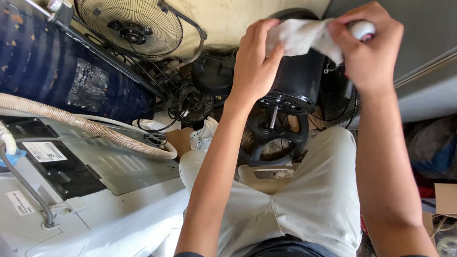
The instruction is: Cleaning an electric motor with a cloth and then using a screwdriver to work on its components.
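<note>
Both arms reaching forward and raised, left hand (254, 62) gripping a white cloth (304, 35), right hand (369, 47) pinching the cloth and clutching a white-capped can (362, 29), above a black fan motor (297, 78)

Both your arms reach fwd, raised; L hand (254, 62) fingers curled in a grip, R hand (369, 47) closed in a fist.

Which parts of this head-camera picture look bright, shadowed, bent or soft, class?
Head view: daylight falls brightly on the white cloth, both forearms and the pale appliance top; the black motor and the clutter behind it sit in shadow; the wide lens bows the corrugated hose and edges; the left hand and right hand look slightly soft.
</note>
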